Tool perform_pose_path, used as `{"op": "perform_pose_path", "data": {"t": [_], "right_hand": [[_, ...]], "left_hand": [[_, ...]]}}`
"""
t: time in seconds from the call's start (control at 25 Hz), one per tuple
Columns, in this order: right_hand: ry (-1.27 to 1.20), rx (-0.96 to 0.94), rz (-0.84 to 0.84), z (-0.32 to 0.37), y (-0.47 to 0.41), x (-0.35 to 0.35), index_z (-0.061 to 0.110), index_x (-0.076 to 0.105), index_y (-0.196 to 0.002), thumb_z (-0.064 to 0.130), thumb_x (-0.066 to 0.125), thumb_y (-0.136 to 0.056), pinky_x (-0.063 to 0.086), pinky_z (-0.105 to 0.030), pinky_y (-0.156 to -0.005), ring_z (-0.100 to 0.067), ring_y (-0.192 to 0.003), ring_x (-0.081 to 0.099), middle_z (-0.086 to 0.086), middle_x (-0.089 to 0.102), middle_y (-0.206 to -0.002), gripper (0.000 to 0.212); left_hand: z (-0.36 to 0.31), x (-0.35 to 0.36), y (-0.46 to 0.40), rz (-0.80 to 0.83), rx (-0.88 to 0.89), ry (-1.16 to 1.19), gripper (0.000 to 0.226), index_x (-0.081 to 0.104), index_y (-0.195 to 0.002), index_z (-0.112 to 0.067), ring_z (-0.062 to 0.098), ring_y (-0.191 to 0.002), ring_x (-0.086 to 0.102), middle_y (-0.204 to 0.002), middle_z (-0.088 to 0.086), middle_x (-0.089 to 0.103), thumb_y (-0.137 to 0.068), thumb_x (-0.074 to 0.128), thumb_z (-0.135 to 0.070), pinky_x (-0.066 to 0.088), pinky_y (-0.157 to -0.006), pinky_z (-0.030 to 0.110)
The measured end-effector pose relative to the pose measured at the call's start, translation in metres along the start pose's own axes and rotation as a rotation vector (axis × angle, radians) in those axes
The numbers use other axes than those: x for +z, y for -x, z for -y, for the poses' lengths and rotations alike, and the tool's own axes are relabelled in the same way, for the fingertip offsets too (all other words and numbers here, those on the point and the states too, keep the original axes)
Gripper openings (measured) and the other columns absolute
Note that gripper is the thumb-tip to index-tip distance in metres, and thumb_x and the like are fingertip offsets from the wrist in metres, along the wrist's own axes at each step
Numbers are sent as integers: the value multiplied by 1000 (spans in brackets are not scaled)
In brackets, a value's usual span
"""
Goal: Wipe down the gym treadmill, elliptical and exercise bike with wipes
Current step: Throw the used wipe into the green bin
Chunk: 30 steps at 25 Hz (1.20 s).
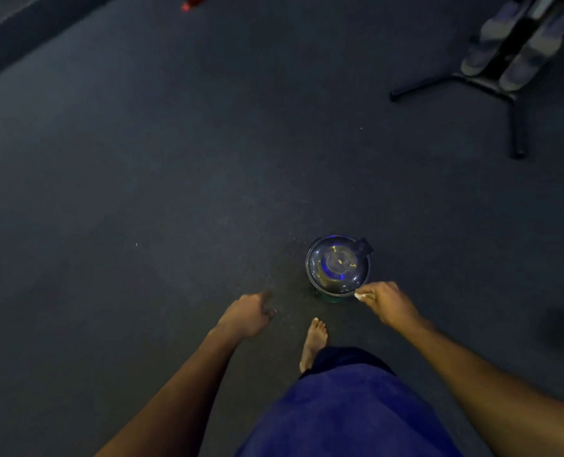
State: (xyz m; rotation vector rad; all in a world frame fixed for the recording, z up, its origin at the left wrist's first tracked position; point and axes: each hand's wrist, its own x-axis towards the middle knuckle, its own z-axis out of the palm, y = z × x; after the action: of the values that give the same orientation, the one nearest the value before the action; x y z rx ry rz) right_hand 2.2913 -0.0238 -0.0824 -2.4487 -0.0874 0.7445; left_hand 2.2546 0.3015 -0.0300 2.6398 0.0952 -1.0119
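A round wipes canister (338, 263) with a shiny dark lid stands upright on the dark gym floor, seen from above. My right hand (387, 303) hovers just at its near right edge and pinches a small white wipe (361, 295) between the fingertips. Lower and to the left of the canister, my left hand (249, 313) hangs with loosely curled fingers and holds nothing. The elliptical (518, 44), with grey foot pedals and black base legs, stands at the top right.
My bare foot (313, 343) is planted just below the canister. A dark raised edge (26, 31) runs along the top left. A red object (191, 3) lies at the top edge. Dark rubber flooring (142, 192) spreads between them.
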Motion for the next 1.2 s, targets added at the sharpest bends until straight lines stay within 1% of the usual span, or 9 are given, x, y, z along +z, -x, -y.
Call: {"op": "perform_pose_path", "data": {"t": [0.08, 0.24, 0.36, 0.48, 0.56, 0.68, 0.76, 0.88, 1.2], "right_hand": [[0, 71, -4, 4, -17, 6, 19, 77, -110, 21, 70, -94, 54, -33, -91, -21, -106, 70, -4, 76, -111, 18], [-9, 234, -76, 20, -30, 7, 29, 76, -102, 20, 64, -93, 54, -34, -82, -28, -98, 70, -7, 75, -105, 17], [-16, 390, -139, 25, -31, 4, 30, 74, -103, 22, 62, -92, 52, -35, -85, -31, -101, 68, -8, 72, -107, 18], [-60, 514, -181, 29, -26, 6, 29, 75, -104, 18, 61, -92, 54, -35, -88, -31, -103, 68, -8, 73, -110, 21], [-70, 587, -197, 38, -18, 12, 26, 76, -103, 15, 59, -93, 53, -35, -88, -32, -103, 68, -10, 73, -109, 22], [-137, 691, -265, 61, -14, 26, 25, 77, -101, 15, 63, -92, 53, -34, -88, -32, -102, 68, -10, 74, -108, 19], [-175, 730, -309, 79, -15, 35, 23, 78, -102, 17, 66, -93, 52, -35, -90, -31, -104, 67, -10, 75, -107, 16], [-214, 731, -369, 102, -17, 49, 22, 79, -102, 19, 70, -92, 52, -34, -88, -28, -102, 69, -7, 76, -105, 14], [-355, 791, -417, 134, -35, 66, 18, 76, -110, 18, 65, -95, 48, -28, -81, -27, -102, 69, -10, 76, -108, 19]], "left_hand": [[2, -30, -30, 58, 79, -103, 51, 47, -148, -20, 33, -124, 59, -139, 12, 60, -100, 54, -36, 50, -99, 40], [-1, -78, -86, 109, 181, -267, 53, 43, -150, -18, 34, -129, 55, -147, 12, 53, -100, 51, -34, 48, -103, 44], [-10, -101, -123, 178, 274, -384, 53, 41, -150, -16, 35, -126, 57, -146, 14, 53, -100, 49, -34, 50, -101, 47], [-11, -120, -152, 223, 360, -470, 52, 43, -147, -12, 37, -123, 58, -143, 17, 54, -100, 48, -32, 51, -98, 47], [-5, -132, -168, 250, 421, -542, 51, 45, -145, -9, 38, -125, 57, -142, 19, 54, -99, 50, -30, 50, -100, 46], [3, -158, -188, 271, 468, -643, 42, 53, -132, -1, 38, -124, 56, -137, 22, 56, -101, 50, -29, 48, -99, 40], [7, -173, -200, 277, 478, -674, 39, 56, -126, 1, 38, -121, 56, -132, 24, 56, -103, 48, -30, 46, -95, 39], [15, -188, -216, 290, 523, -673, 42, 56, -132, -3, 38, -117, 59, -131, 23, 60, -101, 49, -31, 49, -94, 38], [5, -201, -223, 316, 650, -745, 38, 51, -135, -4, 36, -125, 53, -137, 22, 55, -105, 47, -28, 44, -97, 37]]}}
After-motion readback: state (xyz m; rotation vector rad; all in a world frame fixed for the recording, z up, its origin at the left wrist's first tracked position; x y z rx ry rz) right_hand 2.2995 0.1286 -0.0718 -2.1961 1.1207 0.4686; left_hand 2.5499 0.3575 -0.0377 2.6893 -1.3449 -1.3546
